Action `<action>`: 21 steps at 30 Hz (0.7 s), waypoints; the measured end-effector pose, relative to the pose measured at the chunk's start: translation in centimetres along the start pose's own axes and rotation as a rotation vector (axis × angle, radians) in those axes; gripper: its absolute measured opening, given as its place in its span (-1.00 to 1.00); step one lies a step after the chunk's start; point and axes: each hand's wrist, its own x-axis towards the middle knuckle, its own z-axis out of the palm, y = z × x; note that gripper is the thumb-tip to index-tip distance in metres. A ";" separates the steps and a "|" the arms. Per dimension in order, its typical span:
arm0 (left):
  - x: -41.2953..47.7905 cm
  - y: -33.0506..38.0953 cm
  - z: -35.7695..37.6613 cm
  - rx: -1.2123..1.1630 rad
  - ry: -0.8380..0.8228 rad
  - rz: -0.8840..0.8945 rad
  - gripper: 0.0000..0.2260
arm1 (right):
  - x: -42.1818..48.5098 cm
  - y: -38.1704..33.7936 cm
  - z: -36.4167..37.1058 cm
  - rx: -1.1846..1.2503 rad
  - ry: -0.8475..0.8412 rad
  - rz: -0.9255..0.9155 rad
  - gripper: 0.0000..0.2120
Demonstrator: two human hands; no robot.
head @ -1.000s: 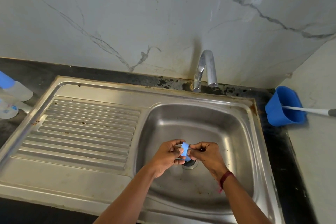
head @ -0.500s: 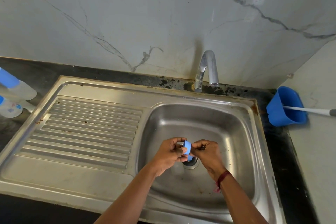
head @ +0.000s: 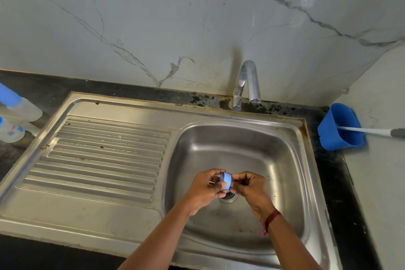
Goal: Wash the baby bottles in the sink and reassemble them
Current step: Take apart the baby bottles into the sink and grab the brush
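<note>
Head view. Pinches small blue plastic bottle ring [head: 227, 181] between curled fingers [head: 213, 172] of left hand [head: 202, 189] and right hand [head: 253, 190], directly above round drain [head: 229, 199] of stainless steel sink basin [head: 241, 144]. Shows clear blue-topped baby bottles [head: 20, 108] lying on black desk [head: 46, 92], far left.

Brightness: soft, even light; the dark surface [head: 43, 90] is left dim.
Glare: pale sheens are seen on the sink [head: 285, 160] walls and tap [head: 249, 76].
Shadows: a faint one is cast on the wall [head: 153, 17] beside the tap.
Distortion: straight edges are bowed toward the corners.
Focus: bottles [head: 26, 109] at the left edge are rendered soft.
</note>
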 end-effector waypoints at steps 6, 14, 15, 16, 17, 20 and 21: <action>-0.1 -0.8 -0.1 -0.113 0.035 -0.041 -0.67 | 0.0 0.8 0.0 0.026 0.060 0.023 -0.91; -0.2 -1.5 -0.3 -0.203 0.027 -0.166 -0.73 | -0.1 0.9 -0.7 -0.095 -0.297 0.053 -0.50; -0.2 -1.6 -0.3 -0.180 0.039 -0.204 -0.73 | -0.1 1.0 -0.6 -0.165 -0.299 0.045 -0.54; -0.1 -1.7 -0.3 -0.154 0.051 -0.244 -0.74 | 0.0 1.1 -0.5 -0.200 -0.289 0.049 -0.57; 0.0 -1.9 -0.4 -0.131 0.060 -0.280 -0.74 | 0.1 1.4 -0.4 -0.215 -0.276 0.059 -0.58; 0.7 -2.6 -0.7 -0.117 0.102 -0.353 -0.71 | 0.7 2.5 -0.7 -0.250 -0.205 0.099 -0.58; 0.9 -2.8 -0.8 -0.117 0.123 -0.371 -0.72 | 1.0 3.1 -1.0 -0.284 -0.170 0.109 -0.59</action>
